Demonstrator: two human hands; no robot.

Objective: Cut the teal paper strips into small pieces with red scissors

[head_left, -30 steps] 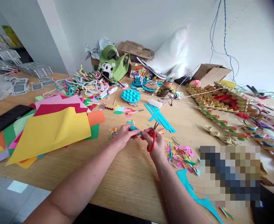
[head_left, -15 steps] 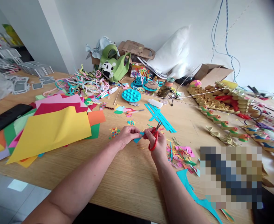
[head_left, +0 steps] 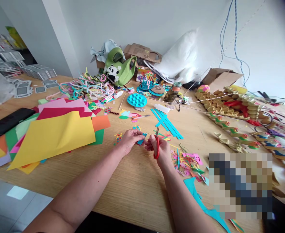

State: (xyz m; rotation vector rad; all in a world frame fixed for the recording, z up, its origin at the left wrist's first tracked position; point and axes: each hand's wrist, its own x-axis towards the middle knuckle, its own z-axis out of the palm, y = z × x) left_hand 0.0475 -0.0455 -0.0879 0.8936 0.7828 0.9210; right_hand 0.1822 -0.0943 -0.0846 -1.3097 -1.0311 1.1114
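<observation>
Between the thumb and fingers of my left hand (head_left: 130,141) is a small piece of blue paper (head_left: 141,139). My right hand (head_left: 162,149) holds red-handled scissors (head_left: 156,149), blades pointing up and away from me; its fingertips are close to the blue paper, and I cannot tell if they touch it. Small coloured paper bits (head_left: 118,138) lie just left of my left hand. Beyond my right hand are long blue paper strips (head_left: 168,124). Colourful paper scraps (head_left: 187,163) are heaped to the right of my right wrist.
A stack of coloured paper sheets (head_left: 65,132) covers the left side, by a black case (head_left: 9,122). A blue round paper piece (head_left: 137,100), a white bottle (head_left: 162,108) and a jar (head_left: 173,93) stand farther back. Egg-carton crafts (head_left: 232,129) fill the right. A blue offcut (head_left: 200,200) lies near the front.
My right hand has drawn slightly away from the left, and the scissors have turned from leaning right to nearly upright. The blue paper now shows more clearly in my left fingers.
</observation>
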